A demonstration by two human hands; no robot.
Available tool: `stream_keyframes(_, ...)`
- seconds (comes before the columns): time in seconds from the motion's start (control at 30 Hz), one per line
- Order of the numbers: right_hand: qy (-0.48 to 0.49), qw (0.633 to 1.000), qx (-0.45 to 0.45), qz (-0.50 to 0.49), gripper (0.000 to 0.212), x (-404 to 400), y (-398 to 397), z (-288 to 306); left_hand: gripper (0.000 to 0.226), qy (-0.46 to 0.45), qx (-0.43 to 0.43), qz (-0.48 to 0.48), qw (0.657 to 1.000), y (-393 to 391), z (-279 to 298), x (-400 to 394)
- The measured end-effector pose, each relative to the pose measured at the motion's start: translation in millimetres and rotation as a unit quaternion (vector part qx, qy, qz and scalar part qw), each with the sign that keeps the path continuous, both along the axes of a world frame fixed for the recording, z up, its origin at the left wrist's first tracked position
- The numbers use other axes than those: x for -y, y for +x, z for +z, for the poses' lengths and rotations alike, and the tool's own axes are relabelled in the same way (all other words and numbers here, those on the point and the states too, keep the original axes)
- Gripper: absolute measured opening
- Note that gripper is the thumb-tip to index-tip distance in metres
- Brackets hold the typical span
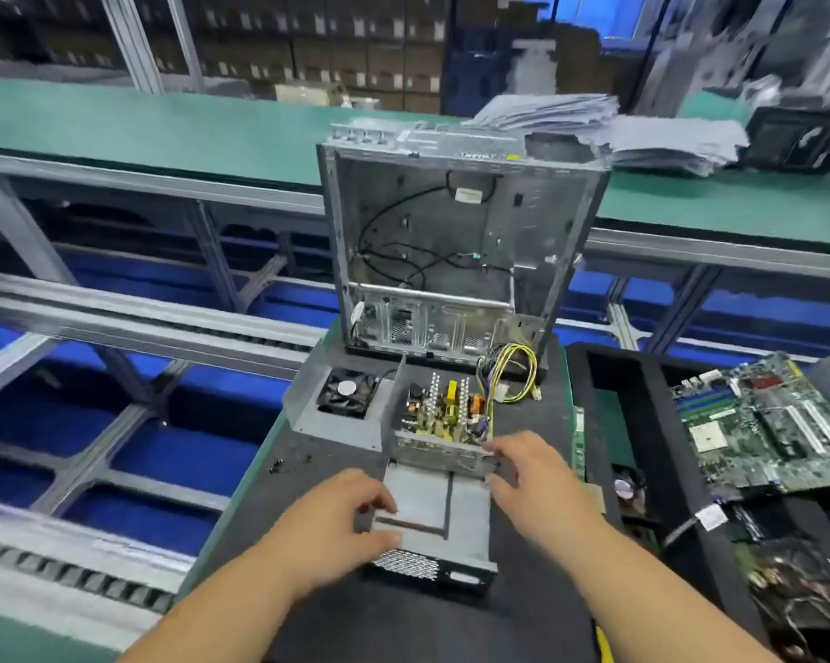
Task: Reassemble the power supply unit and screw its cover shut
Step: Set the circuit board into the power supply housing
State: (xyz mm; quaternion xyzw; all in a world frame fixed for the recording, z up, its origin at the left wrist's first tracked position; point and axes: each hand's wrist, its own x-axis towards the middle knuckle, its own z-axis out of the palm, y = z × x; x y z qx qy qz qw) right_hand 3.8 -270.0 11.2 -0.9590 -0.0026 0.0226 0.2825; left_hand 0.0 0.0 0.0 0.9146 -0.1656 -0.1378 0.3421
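Reaching with fingers relaxed, right hand (523, 464) touching the open power supply chassis (444, 425), fan cover (338, 404) lying just left, left hand (350, 512) gripping a nearer metal box (432, 523).

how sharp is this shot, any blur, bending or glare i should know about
Head view: both hands, left hand and right hand, are smeared by motion; the far shelves and paper stack are soft; the power supply board reads fairly clear. Wide-angle bending curves the conveyor rails at the left edge. Lighting is even, with no hard glare on the computer case.
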Motion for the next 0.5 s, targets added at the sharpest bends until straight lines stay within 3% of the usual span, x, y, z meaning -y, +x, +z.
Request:
stream_keyframes(0.1,-0.097,0.995,0.009,0.014,0.045,-16.2,24.3,-7.8,0.021,0.044,-0.047,-0.073,0.995,12.0,-2.9,-4.3)
stream_keyframes(0.23,-0.183,0.983,-0.028,0.020,0.039,-23.6,40.1,-13.7,0.016,0.067,-0.035,-0.111,0.991,21.1,-3.2,-5.4)
stream_keyframes(0.5,-0.178,0.982,-0.065,0.006,0.042,-19.7,40.5,-15.5,0.011,0.072,-0.014,-0.148,0.986,30.5,-0.5,-14.9)
